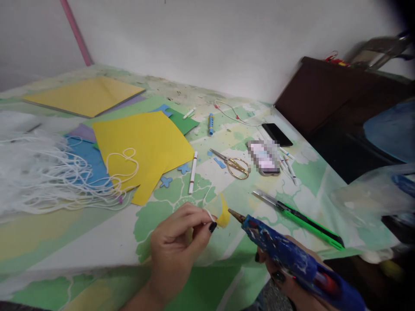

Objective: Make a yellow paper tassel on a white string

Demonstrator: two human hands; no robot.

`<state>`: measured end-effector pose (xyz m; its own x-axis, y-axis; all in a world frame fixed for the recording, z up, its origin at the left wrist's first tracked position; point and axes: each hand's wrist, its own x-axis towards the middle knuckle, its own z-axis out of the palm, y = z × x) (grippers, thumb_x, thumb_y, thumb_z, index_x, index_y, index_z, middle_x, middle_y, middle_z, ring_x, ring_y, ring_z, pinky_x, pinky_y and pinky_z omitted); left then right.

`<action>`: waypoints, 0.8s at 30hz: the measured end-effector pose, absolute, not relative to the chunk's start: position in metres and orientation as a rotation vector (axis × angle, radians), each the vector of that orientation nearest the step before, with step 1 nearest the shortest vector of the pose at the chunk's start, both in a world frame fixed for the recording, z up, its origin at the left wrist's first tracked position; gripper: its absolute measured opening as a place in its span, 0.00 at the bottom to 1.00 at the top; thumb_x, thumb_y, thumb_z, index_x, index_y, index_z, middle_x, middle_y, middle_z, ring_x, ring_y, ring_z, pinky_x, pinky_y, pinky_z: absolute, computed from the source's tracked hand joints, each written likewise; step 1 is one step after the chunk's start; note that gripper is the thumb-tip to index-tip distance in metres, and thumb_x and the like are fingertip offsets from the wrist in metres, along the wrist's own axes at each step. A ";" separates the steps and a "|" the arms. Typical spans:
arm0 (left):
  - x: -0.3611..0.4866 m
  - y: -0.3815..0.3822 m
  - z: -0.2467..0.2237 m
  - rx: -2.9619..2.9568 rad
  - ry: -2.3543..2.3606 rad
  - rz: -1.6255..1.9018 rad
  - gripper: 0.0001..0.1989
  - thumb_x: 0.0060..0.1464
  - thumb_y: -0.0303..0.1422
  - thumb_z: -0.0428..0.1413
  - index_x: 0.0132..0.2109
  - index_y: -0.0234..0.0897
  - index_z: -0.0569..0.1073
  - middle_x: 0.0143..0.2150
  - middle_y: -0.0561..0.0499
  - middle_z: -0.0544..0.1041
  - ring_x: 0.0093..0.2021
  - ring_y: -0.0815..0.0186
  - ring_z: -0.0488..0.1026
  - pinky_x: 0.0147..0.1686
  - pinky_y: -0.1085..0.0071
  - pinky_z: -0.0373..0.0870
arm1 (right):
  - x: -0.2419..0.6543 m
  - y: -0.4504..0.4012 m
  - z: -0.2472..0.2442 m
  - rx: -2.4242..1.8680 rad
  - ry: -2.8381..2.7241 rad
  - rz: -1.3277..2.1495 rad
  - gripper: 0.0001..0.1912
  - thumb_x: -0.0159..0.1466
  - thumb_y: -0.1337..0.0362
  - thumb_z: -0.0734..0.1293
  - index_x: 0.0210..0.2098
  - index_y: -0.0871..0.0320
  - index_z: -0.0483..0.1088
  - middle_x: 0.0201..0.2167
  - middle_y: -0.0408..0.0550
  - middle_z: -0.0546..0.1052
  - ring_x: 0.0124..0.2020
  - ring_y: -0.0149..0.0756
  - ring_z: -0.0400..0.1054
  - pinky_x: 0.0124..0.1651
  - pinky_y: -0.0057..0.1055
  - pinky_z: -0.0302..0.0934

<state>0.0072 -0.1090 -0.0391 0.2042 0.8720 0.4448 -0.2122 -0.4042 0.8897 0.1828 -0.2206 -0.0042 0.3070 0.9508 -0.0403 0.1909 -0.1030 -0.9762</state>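
Note:
Between thumb and forefinger, my left hand (177,239) pinches a small yellow paper piece (223,212) together with a thin white cord (209,211). My right hand (292,276) is wrapped round the grip of a blue glue gun (285,255), which is stained and scuffed. The gun's metal nozzle points left, close beside the yellow piece; whether it touches cannot be made out. A green utility knife (308,224) with its blade out lies just beyond the gun. Gold-handled scissors (238,167) and a white marker (193,172) rest farther back.
At left, a tangle of white cord (74,177) spreads over a blue sheet. Yellow sheets (142,142) lie behind my left hand, near small blue cutouts (166,182). Two phones, one a black phone (277,134), and several markers sit at right. A plastic bag (372,194) hangs beside the table's right edge.

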 end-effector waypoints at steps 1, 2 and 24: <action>0.007 -0.109 -0.039 1.486 0.664 1.399 0.12 0.50 0.18 0.57 0.35 0.41 0.77 0.31 0.52 0.75 0.34 0.68 0.71 0.32 0.76 0.69 | 0.182 -0.220 -0.004 -1.605 -1.132 0.844 0.09 0.54 0.53 0.70 0.27 0.51 0.75 0.23 0.46 0.74 0.23 0.38 0.65 0.27 0.32 0.57; 0.007 -0.110 -0.040 1.472 0.673 1.401 0.12 0.50 0.18 0.57 0.35 0.41 0.77 0.31 0.52 0.75 0.34 0.68 0.71 0.32 0.76 0.70 | 0.183 -0.221 -0.003 -1.705 -1.179 0.719 0.08 0.54 0.54 0.69 0.28 0.50 0.75 0.25 0.46 0.75 0.24 0.40 0.66 0.28 0.33 0.58; 0.003 -0.089 -0.031 0.937 0.852 1.184 0.02 0.45 0.28 0.62 0.30 0.35 0.76 0.24 0.55 0.72 0.21 0.76 0.64 0.20 0.83 0.61 | 0.394 -0.198 -0.026 -2.469 -1.557 -0.340 0.10 0.57 0.60 0.63 0.20 0.52 0.60 0.17 0.51 0.67 0.20 0.50 0.67 0.25 0.40 0.56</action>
<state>0.0027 -0.0887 -0.0313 0.1773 0.9825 -0.0563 -0.3649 0.1188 0.9234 0.3935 -0.1982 -0.0260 0.4176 0.8580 0.2991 0.9046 -0.4235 -0.0480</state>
